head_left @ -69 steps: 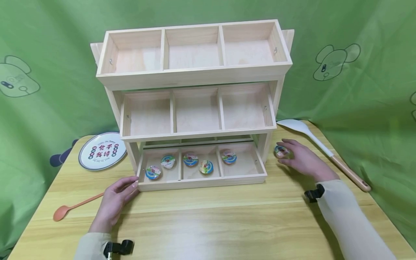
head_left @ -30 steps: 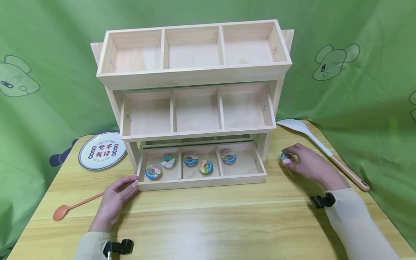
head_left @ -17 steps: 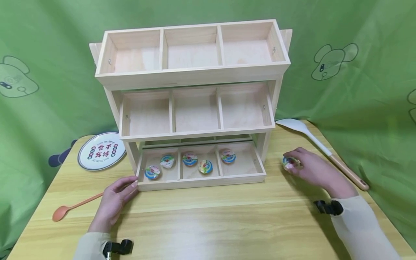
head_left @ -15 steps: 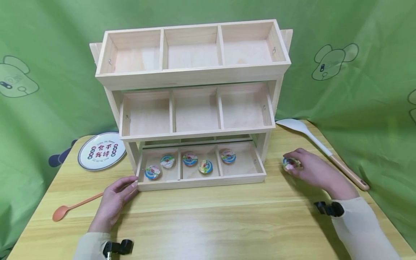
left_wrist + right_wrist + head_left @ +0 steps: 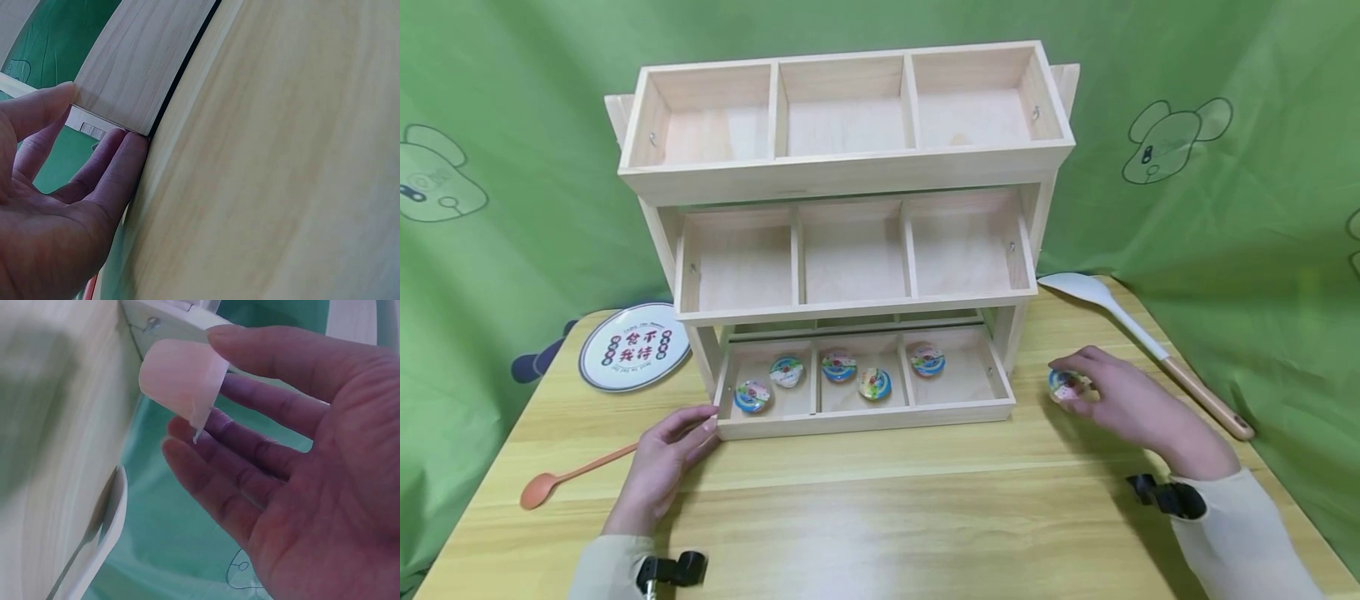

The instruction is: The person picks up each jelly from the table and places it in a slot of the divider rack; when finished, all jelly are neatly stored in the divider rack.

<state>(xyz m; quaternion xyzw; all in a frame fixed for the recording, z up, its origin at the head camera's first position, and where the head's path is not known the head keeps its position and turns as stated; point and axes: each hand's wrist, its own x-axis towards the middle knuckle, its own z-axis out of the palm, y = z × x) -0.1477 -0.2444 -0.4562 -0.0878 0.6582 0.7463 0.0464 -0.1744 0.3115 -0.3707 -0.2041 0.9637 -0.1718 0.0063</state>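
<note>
My right hand pinches a small jelly cup by its rim, right of the wooden rack. In the right wrist view, the pale cup is tilted, held off the table between thumb and fingertips. My left hand touches the left front corner of the rack's bottom tray with thumb and fingertips; the left wrist view shows them against the tray's end. Several similar cups with printed lids lie in that tray: two in the left compartment, two in the middle, and one in the right.
The rack's middle tray and top tray rise above, each with three compartments. A white ladle with a wooden handle lies at right. At left are a printed plate and an orange spoon. Green cloth hangs behind.
My right hand has drawn back toward the near right with the jelly cup, away from the rack. My left hand has stayed at the tray corner. The cups in the tray have not moved.
</note>
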